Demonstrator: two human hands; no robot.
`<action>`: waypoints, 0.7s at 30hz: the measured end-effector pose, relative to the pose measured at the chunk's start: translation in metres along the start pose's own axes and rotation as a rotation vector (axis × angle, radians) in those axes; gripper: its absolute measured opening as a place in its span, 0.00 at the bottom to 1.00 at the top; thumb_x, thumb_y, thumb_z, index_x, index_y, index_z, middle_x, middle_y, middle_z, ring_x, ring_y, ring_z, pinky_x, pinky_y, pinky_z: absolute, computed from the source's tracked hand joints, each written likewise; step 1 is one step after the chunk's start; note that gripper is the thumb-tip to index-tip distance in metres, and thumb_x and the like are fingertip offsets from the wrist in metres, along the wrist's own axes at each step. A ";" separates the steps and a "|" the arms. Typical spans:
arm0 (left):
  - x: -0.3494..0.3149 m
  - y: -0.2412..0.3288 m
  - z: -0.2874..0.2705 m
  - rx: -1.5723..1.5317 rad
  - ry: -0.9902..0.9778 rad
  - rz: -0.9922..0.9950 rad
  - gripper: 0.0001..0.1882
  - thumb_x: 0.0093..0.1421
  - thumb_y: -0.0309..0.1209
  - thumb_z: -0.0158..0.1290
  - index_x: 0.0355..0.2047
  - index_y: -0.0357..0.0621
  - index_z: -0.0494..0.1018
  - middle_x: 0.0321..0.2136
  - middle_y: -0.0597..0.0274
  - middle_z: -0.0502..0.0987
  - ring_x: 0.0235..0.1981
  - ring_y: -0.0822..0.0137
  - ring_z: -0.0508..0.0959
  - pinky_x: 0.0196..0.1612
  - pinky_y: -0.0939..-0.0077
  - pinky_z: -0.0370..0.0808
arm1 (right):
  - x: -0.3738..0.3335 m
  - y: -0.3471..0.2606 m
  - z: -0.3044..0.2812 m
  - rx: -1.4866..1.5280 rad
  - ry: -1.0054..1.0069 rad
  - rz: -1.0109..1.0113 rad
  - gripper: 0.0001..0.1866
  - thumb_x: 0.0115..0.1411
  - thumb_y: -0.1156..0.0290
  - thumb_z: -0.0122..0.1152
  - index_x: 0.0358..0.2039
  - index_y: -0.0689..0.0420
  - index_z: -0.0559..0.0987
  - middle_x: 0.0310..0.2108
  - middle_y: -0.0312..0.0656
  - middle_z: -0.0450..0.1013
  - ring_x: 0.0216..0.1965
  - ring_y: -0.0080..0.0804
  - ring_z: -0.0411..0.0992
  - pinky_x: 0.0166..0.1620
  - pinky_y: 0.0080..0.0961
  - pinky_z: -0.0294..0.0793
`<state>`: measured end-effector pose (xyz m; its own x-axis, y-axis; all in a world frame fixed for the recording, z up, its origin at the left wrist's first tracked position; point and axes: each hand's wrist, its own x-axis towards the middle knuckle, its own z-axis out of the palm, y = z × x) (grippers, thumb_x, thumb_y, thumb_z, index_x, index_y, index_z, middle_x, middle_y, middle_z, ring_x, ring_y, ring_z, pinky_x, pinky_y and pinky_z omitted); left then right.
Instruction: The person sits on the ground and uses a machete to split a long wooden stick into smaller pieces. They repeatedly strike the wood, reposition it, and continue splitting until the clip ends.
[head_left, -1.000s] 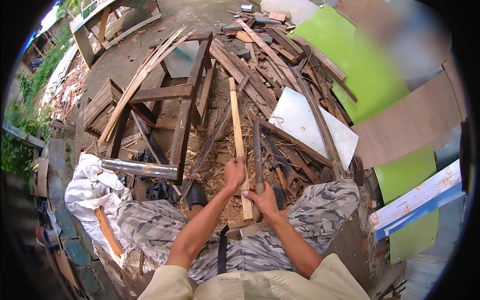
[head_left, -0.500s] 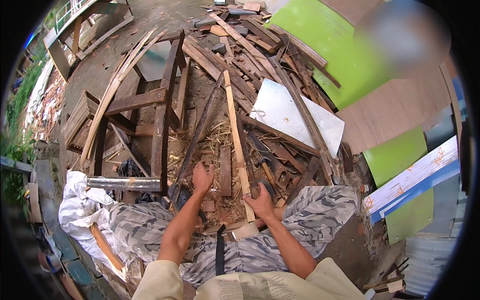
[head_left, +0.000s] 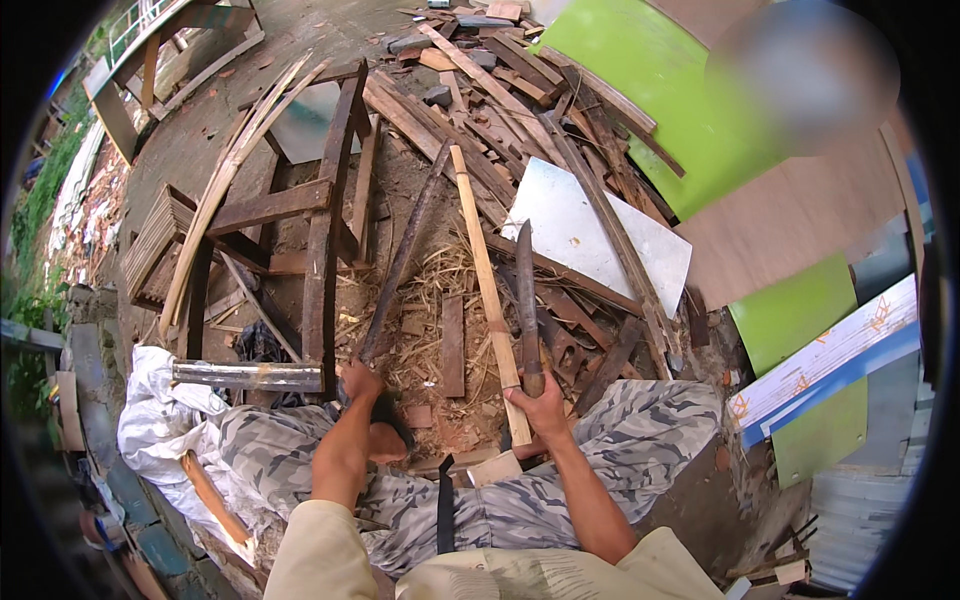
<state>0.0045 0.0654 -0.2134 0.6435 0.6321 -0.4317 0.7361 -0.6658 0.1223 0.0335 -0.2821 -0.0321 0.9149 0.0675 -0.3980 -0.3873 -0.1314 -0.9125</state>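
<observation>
My right hand (head_left: pixel 541 407) is closed around the handle of a long dark-bladed machete (head_left: pixel 527 290), its tip pointing away from me. Beside it runs a pale, freshly shaved wooden strip (head_left: pixel 480 265), its lower part passing against that hand's thumb side. My left hand (head_left: pixel 361 381) is closed on the lower end of a dark, narrow wooden strip (head_left: pixel 400 262), which slants up and to the right. Between the two strips a short brown board (head_left: pixel 453 345) lies on dirt covered with wood shavings (head_left: pixel 445 270). My fingertips are partly hidden on both hands.
A dark wooden frame (head_left: pixel 318 250) stands at the left, with thin slats (head_left: pixel 235 180) leaning on it. Scrap wood (head_left: pixel 490 130) is heaped ahead, by a white sheet (head_left: pixel 595 235). Green panels (head_left: pixel 640 80) lie at the right. A white sack (head_left: pixel 160 410) sits by my left leg.
My left hand has moved down and left and taken hold of the dark strip. My right hand has shifted slightly right and down, and the machete now stands raised in it.
</observation>
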 end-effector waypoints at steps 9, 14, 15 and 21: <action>0.001 0.014 -0.017 -0.187 -0.185 0.255 0.41 0.49 0.44 0.57 0.57 0.28 0.58 0.35 0.38 0.78 0.38 0.42 0.79 0.43 0.54 0.74 | -0.006 -0.065 -0.028 0.009 0.014 -0.071 0.18 0.49 0.77 0.69 0.40 0.59 0.72 0.32 0.33 0.73 0.31 0.18 0.71 0.37 0.19 0.72; -0.067 0.072 -0.028 -0.518 0.003 0.474 0.36 0.47 0.44 0.58 0.49 0.26 0.63 0.31 0.36 0.77 0.34 0.40 0.78 0.38 0.52 0.74 | -0.017 -0.081 -0.067 0.154 0.089 -0.139 0.20 0.49 0.81 0.65 0.42 0.59 0.69 0.33 0.39 0.73 0.36 0.31 0.78 0.40 0.25 0.77; -0.082 0.085 -0.033 -0.597 -0.106 0.416 0.32 0.48 0.42 0.57 0.47 0.29 0.66 0.29 0.37 0.77 0.31 0.43 0.78 0.36 0.53 0.73 | -0.024 -0.093 -0.069 0.259 0.133 -0.150 0.19 0.48 0.79 0.68 0.40 0.58 0.71 0.32 0.33 0.71 0.31 0.21 0.72 0.37 0.19 0.73; -0.161 0.174 -0.069 -0.742 -0.116 0.439 0.31 0.49 0.40 0.57 0.48 0.29 0.66 0.30 0.38 0.77 0.31 0.47 0.79 0.37 0.55 0.73 | -0.039 -0.101 -0.114 0.232 0.335 -0.236 0.20 0.51 0.80 0.65 0.42 0.59 0.68 0.36 0.43 0.76 0.33 0.25 0.75 0.39 0.23 0.74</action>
<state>0.0435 -0.1244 -0.0613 0.9055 0.3076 -0.2925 0.3993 -0.3836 0.8327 0.0498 -0.3846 0.0862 0.9525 -0.2593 -0.1598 -0.1448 0.0758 -0.9865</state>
